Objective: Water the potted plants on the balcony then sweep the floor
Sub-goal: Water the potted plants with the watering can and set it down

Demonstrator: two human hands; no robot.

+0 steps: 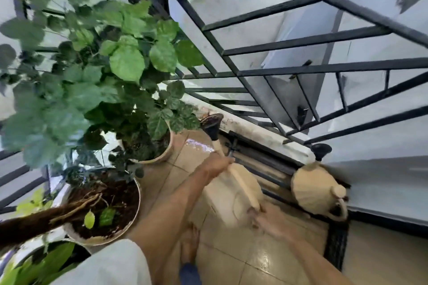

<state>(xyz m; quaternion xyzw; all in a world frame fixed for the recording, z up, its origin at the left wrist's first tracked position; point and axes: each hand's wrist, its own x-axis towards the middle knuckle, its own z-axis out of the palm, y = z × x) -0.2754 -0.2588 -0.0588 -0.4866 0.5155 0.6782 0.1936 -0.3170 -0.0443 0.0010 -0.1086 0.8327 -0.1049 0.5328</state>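
You're on a tiled balcony floor [234,259], glossy beige tiles running up to a black metal railing [275,73] with pale walls beyond it. Far left, low in your view, there's a pot of bright green leaves [34,266], partly behind your white sleeve [111,266]. Just above it sits a round pot of dark soil [108,210] with a thick brown stem leaning out to the left. Behind that, a second pale pot [157,157] holds the big leafy plant [111,71] that fills the upper left.

Moving right, your left hand [217,165] is wrapped around the neck of the cream watering can [240,194], high up near the spout. The dark rose head [212,126] points up toward the rim of the leafy plant's pot, just beside it and not over the soil. Your right hand [271,219] is at the rear of the can by the handle, fingers curled on it, though it is blurred. Your bare foot [190,247] shows on the tiles below.

Further right, a second cream watering can [317,189] rests against the base of the railing, well apart from your hands.
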